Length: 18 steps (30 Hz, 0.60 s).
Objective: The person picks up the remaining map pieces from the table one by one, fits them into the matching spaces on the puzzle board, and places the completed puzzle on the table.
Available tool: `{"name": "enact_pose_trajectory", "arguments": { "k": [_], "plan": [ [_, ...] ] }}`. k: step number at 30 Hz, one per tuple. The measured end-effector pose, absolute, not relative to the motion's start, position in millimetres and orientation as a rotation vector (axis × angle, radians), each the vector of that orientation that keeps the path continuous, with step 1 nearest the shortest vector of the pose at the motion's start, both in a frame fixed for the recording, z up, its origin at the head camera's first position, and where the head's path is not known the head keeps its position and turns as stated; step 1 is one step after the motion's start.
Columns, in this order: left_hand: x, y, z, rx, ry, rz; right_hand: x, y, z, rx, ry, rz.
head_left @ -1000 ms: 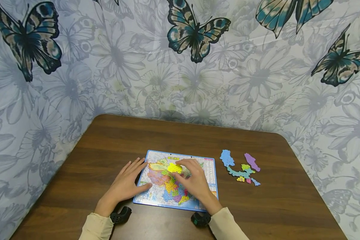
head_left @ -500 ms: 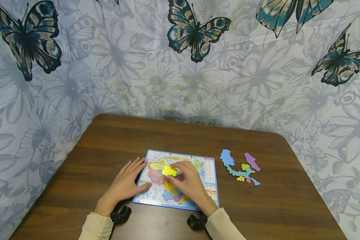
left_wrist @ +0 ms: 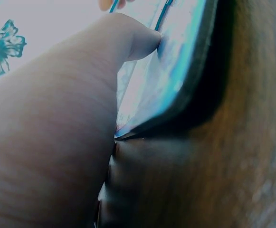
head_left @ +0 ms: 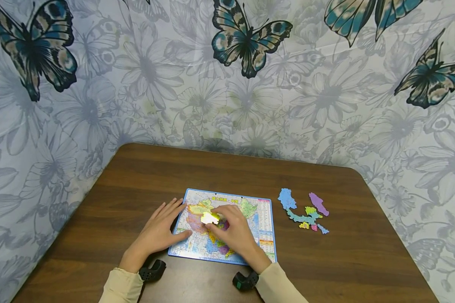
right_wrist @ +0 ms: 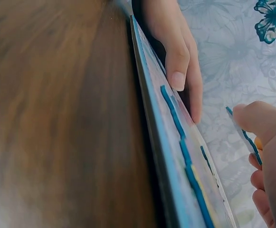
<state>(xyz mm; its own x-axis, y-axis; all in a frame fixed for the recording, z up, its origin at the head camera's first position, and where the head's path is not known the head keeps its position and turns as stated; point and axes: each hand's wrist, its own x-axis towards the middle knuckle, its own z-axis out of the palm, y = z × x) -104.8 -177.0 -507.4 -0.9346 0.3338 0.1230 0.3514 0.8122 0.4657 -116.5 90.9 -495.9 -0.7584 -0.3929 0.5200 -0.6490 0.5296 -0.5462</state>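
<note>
A map puzzle board (head_left: 265,219) with a blue rim lies on the table, several coloured pieces fitted in its middle. My left hand (head_left: 161,225) rests at the board's left edge with fingers spread; in the left wrist view its thumb (left_wrist: 142,42) lies on the board's surface. Between thumb and fingers my right hand (head_left: 236,229) pinches a yellow map puzzle piece (head_left: 209,218), shiny with glare. The right wrist view has this piece (right_wrist: 244,135) edge-on, raised above the board. My right hand covers part of the map's lower right.
Loose pieces lie right of the board: a large blue one (head_left: 287,198), a purple one (head_left: 318,204), a long teal one (head_left: 299,218) and several small ones. The brown table (head_left: 227,168) meets a butterfly-patterned backdrop (head_left: 246,109). Black cameras (head_left: 152,271) sit on both wrists.
My right hand has moved left over the board with the yellow puzzle piece, which now catches bright glare. The left hand has stayed in place.
</note>
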Motion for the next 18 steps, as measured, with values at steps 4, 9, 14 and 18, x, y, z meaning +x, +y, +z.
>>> {"name": "enact_pose_trajectory", "arguments": {
  "k": [4,9,14,18],
  "plan": [
    [-104.9,-177.2,-506.9,-0.559,-2.953,-0.767,-116.7,88.0,-496.7,0.87,-2.438,1.03],
    [-104.2,-177.7,-505.8,-0.549,-2.952,-0.769,-115.7,84.2,-495.9,0.854,-2.491,0.993],
    [-104.1,-177.4,-505.3,-0.557,-2.952,-0.776,-113.2,83.3,-495.5,0.864,-2.521,0.979],
    [-103.6,-177.2,-505.5,-0.559,-2.953,-0.773,-112.3,83.6,-497.1,0.866,-2.546,0.978]
  ]
}}
